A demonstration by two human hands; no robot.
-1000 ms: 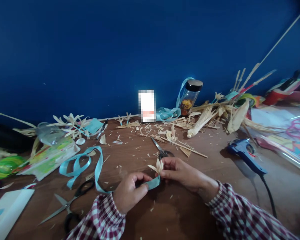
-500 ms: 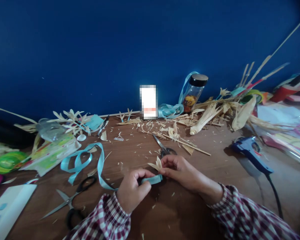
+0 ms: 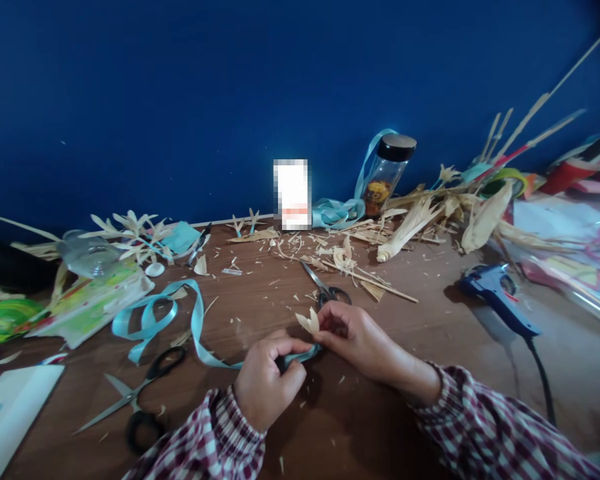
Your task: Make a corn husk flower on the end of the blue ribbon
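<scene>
Your left hand (image 3: 270, 377) pinches a shiny light-blue satin ribbon (image 3: 197, 327), its strip running crosswise to your right hand (image 3: 357, 337). That one grips a pale, pointed-petalled husk flower (image 3: 307, 325) at its base, just right of your left fingertips. Petals tilt leftward, toward the brown wooden table's (image 3: 260, 300) far edge. Just beyond your right knuckles: black-handled steel scissors (image 3: 322, 288).

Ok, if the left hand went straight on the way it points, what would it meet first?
Likely the fingertips of the right hand, pinching the pale flower just ahead, though depth is unclear.
</scene>
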